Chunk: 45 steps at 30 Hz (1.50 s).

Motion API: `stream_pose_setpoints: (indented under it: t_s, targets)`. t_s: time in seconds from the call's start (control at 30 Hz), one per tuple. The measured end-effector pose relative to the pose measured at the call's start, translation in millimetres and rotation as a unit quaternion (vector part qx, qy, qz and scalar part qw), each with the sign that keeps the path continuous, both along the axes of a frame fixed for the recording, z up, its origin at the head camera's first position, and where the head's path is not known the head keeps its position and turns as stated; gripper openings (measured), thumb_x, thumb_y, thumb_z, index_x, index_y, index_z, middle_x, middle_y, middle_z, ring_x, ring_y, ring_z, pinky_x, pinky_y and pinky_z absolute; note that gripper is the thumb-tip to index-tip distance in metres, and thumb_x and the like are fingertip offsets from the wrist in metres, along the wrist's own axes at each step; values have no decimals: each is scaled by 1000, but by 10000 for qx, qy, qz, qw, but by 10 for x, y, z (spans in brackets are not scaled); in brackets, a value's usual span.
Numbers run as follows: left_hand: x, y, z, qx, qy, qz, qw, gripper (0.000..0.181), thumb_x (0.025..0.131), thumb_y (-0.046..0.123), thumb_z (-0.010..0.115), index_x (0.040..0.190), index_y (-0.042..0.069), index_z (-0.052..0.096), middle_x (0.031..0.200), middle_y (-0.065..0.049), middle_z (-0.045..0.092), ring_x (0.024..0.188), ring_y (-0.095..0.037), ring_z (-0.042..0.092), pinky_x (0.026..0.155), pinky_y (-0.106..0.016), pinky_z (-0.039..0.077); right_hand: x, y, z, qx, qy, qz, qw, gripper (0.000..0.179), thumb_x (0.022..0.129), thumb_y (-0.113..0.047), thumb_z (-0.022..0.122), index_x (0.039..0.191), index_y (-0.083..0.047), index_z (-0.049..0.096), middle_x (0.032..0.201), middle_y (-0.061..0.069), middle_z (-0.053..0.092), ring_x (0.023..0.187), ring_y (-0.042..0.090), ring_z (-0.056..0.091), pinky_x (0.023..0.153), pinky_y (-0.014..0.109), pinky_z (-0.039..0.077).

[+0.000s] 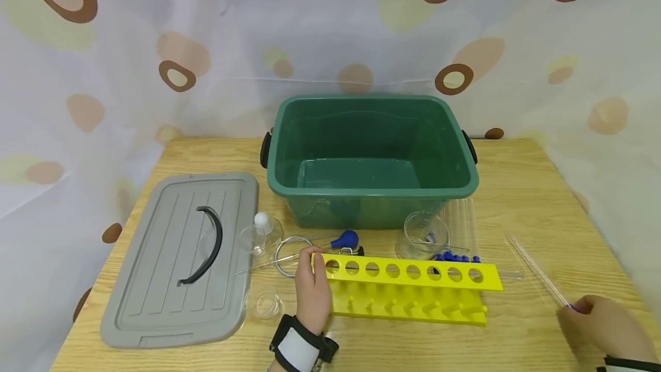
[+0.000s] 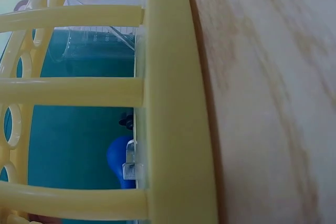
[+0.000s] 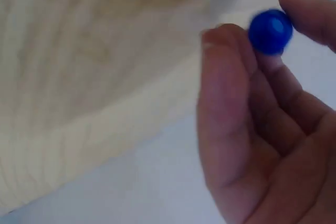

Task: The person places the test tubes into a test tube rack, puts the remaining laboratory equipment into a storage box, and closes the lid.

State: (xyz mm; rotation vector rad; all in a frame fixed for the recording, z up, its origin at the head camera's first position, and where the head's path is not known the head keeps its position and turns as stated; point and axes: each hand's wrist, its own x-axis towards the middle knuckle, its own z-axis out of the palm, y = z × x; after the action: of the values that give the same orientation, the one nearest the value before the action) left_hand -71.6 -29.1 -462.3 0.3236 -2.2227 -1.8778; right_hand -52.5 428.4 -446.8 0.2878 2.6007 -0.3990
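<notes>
My left hand (image 1: pixel 313 294) grips the left end of a yellow test tube rack (image 1: pixel 403 282), which stands on the table with a row of holes along its top. Pegs of the rack (image 2: pixel 71 92) fill much of the left wrist view. At the table's right side, my right hand (image 1: pixel 611 326) pinches the near end of a long clear test tube (image 1: pixel 542 277). Its blue cap (image 3: pixel 270 31) shows between thumb and fingers in the right wrist view. The tube points away to the far left, slightly blurred.
Behind the rack stands a green bin (image 1: pixel 372 192). Its grey lid (image 1: pixel 170 280) lies at left. A blue-bulbed dropper (image 1: pixel 345 239), a metal ring (image 1: pixel 277 260), a glass beaker (image 1: pixel 426 237) and several blue-capped tubes (image 1: pixel 449 256) lie between bin and rack. Small glassware (image 1: pixel 267 305) sits beside the lid.
</notes>
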Motion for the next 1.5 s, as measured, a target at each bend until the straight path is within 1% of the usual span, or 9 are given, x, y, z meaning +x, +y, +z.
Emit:
stream_pose_setpoints:
  t_s: [0.1,0.17,0.37,0.47,0.7,0.9,1.1,1.33,1.5]
  targets:
    - [7,-1,0,87,-27,15,10000,25,102,16,35,107,-3,50,102,-15,57,86,-17,51,78,-28,41,-18,95,-50,-131,906,-527,9944,57,96,-38,48,100,19,52,71,5,62,61,17,59,55,34,48]
    - [14,-3,0,138,-22,29,9999,25,102,16,34,107,-3,50,106,-17,57,89,-18,50,80,-29,40,-72,282,-232,-341,1877,-999,9765,48,96,-33,50,99,14,52,66,-6,58,56,7,56,51,27,48]
    - [31,-15,-6,278,6,40,9996,26,103,14,32,106,-3,50,109,-17,57,94,-19,48,83,-29,38,-378,897,-756,-985,4718,-1445,8642,26,86,-18,67,111,-8,65,74,-37,49,60,-21,47,49,4,39]
    - [32,-24,-15,477,50,7,9988,29,103,15,29,106,-5,50,107,-19,58,98,-21,51,86,-29,38,-432,764,-559,-677,5151,-1487,8414,30,87,-20,67,117,-21,65,83,-43,46,70,-27,42,60,-2,33]
    - [9,-59,-27,1203,-109,-107,9926,37,104,21,24,107,-7,49,108,-21,59,102,-21,55,91,-28,42,-290,-412,665,-1115,5436,-1127,8242,33,92,-9,58,125,-7,59,92,-40,43,83,-26,38,74,3,28]
    - [-1,-78,-27,1734,-117,-291,9844,43,105,26,24,108,-9,48,111,-25,58,101,-18,57,89,-23,44,-203,-990,1218,-1385,5714,-515,8073,35,92,-8,58,127,-13,58,97,-42,43,87,-24,40,79,2,29]
    - [-5,-78,-23,1873,-127,-360,9816,42,105,26,24,108,-10,47,113,-27,56,100,-15,57,89,-24,45,-243,-1367,1545,-2276,5843,664,7762,31,85,8,61,115,6,62,99,-32,57,86,-17,53,81,1,38]
    - [-6,-74,-15,2011,-236,-383,9785,41,104,26,25,109,-8,47,114,-27,55,97,-11,57,88,-25,46,-345,-1927,1751,-2158,5453,1404,7978,41,70,10,74,108,-4,68,95,-13,67,80,-11,58,77,2,42]
    - [-5,-72,-9,2046,-286,-405,9776,40,104,26,25,109,-7,47,114,-24,56,97,-11,57,87,-25,47,-434,-2266,1782,-2234,5526,2152,7736,36,65,0,82,99,-4,72,82,2,71,74,-13,57,67,4,44]
